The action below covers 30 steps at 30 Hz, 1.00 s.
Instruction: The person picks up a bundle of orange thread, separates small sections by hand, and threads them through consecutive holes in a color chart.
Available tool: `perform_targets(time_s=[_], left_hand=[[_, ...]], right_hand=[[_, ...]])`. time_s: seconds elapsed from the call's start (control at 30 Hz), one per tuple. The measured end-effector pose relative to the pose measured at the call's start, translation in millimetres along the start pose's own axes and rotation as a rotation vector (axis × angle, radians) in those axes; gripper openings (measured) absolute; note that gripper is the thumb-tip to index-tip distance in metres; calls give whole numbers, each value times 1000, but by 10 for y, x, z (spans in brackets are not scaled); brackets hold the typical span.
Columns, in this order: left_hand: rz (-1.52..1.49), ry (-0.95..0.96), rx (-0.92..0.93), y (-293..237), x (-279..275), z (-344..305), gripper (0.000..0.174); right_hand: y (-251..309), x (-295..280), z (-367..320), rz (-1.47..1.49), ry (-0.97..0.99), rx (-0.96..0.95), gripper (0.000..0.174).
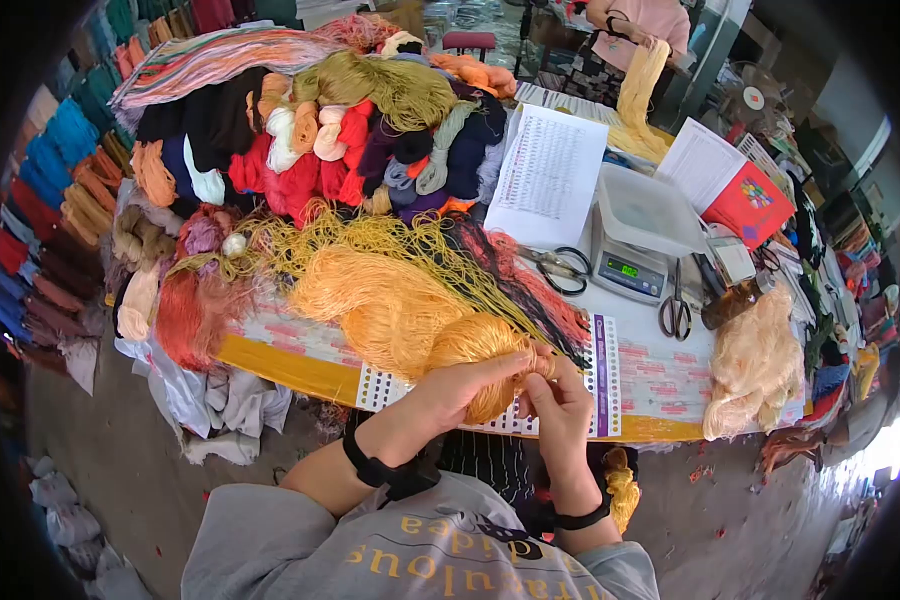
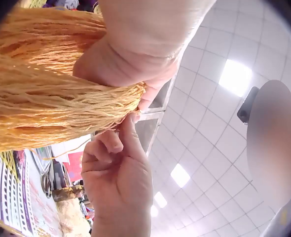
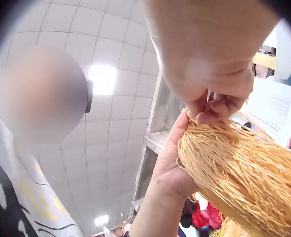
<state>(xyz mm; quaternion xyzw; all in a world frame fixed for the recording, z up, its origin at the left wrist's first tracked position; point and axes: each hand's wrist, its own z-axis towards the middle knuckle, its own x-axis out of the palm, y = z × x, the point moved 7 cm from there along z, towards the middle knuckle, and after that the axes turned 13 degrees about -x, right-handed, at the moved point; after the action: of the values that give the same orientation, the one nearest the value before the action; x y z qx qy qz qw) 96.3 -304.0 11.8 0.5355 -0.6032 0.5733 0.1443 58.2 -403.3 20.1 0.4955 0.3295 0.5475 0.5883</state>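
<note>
- The person's left hand (image 1: 465,385) is wrapping its curled fingers and thumb round the near end of a golden-orange skein of fine yarn (image 1: 400,300), gripping the gathered loop firmly just above the table's near edge.
- The left-wrist view is showing the same skein (image 2: 47,98) bunching out from under that palm (image 2: 135,49).
- The right hand (image 1: 560,400) is pinching a few strands at the tip of the skein between its thumb and bent fingers, touching the left hand.
- From the right wrist, the fingertips (image 3: 209,106) are closing tightly on the top of the bundle (image 3: 244,173).
- The rest of the skein is trailing away across the table (image 1: 270,365), spreading into loose yellow threads towards a heaped pile of many-coloured yarn hanks (image 1: 350,130).
- A printed colour-chart card (image 1: 610,370) is lying under the hands.
- A pair of black-handled scissors (image 1: 560,268) is lying beside a grey digital scale with a white tray (image 1: 635,240), and a second pair of scissors (image 1: 675,310) is lying just right of the scale.
- A white printed sheet (image 1: 550,175) is leaning against the yarn pile, and a red booklet (image 1: 750,205) is lying further right.
- A pale peach bundle of yarn (image 1: 755,365) is hanging over the table's right corner.
</note>
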Motion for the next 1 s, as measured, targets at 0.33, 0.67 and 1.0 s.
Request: perform_targets(time_s=[0.33,0.67,1.0], left_hand=[[-137,-161,58,-24,-151,15,27],[-204,-277,43,-75,-53,-64,24],[-92,-255,65,-19,-219,10,25]], right_hand=[[10,-21,-108,305,-47,141,12],[-31,-72,-125,304,-80,193,16],[-35,-82,-136,279,-64,179,15]])
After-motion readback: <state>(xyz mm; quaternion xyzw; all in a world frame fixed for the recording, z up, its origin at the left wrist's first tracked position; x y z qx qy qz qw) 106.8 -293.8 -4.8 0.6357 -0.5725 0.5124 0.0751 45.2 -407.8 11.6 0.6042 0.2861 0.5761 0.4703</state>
